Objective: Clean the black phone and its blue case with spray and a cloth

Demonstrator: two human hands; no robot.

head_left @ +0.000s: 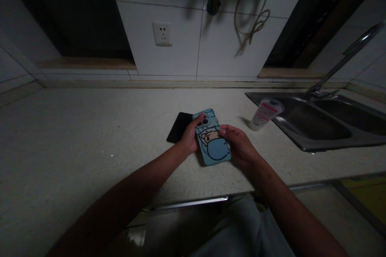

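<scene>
Over the counter (90, 136), left hand (189, 137) and right hand (240, 143) hold a partly covered phone (216, 149).

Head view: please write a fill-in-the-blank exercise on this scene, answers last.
1. The left hand and right hand hold a cartoon phone case whose main colour is ____.
2. The flat slab on the countertop, partly hidden by the left hand, is ____.
3. The cup is to the ____ of the right hand.
4. The sink has ____ basins.
Missing words: blue; black; right; two.
</scene>
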